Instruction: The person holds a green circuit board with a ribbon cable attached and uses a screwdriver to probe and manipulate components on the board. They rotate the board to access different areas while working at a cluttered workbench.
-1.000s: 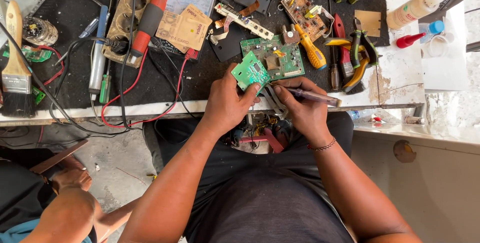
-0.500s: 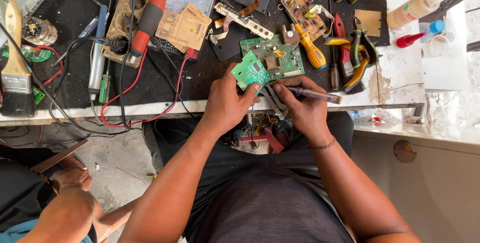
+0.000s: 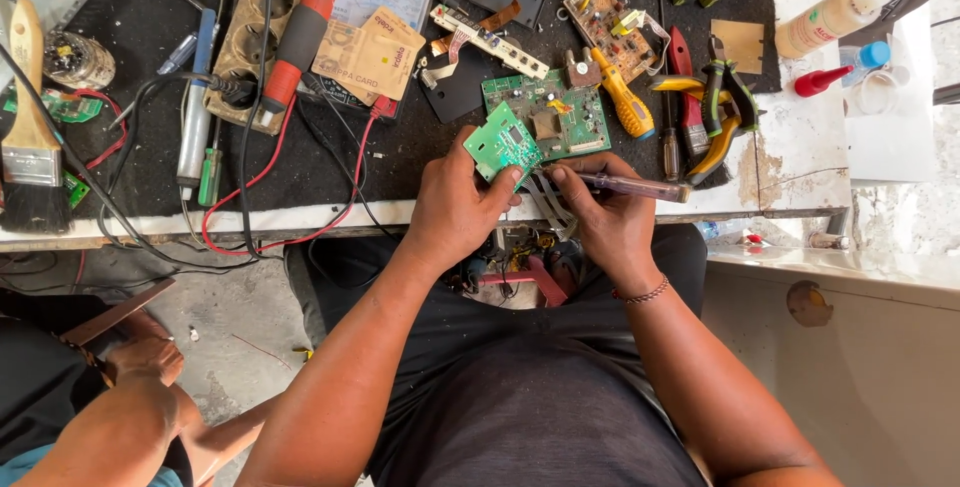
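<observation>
Small green square circuit board (image 3: 503, 144) sits tilted at the front edge of the black work mat (image 3: 400, 157), pinched by the left hand (image 3: 455, 209), thumb and fingers pressed on its lower edge. Right hand (image 3: 605, 222) is just beside it, fingers closed around a slim screwdriver with a clear handle (image 3: 625, 186), tip end pointing toward the small board; exact contact can't be told. Pale flat ribbon cable (image 3: 545, 202) hangs between the two hands. Larger green circuit board (image 3: 560, 117) lies flat just behind the small one, touching or overlapping it. Yellow-handled screwdriver (image 3: 622, 104) lies right of that board, with yellow and green-black pliers (image 3: 725, 112) further right. Red-handled tool (image 3: 305, 32) and tan wooden socket strip (image 3: 262, 32) lie well left. Paintbrush with wooden handle (image 3: 30, 137) at far left. White plastic squeeze bottle (image 3: 830, 17) far right. Another person's hand (image 3: 145, 359) lower left, well apart.
</observation>
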